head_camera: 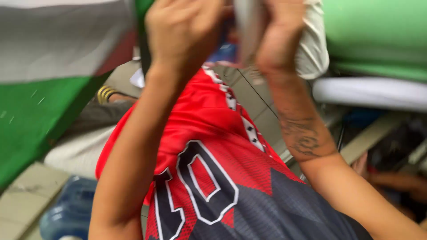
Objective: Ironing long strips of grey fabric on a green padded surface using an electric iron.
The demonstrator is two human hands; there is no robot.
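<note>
Both my arms are raised close to the camera, over my red and black jersey. My left hand is curled into a fist seen from the back, and what it grips is hidden. My right hand, on a tattooed forearm, is closed on a pale grey cloth that hangs blurred between the two hands. A white cloth bulges just behind my right wrist.
Green and white fabric fills the left side, and a green roll lies over a white roll at the right. A blue water jug stands at the lower left. Another person's hand shows at the lower right.
</note>
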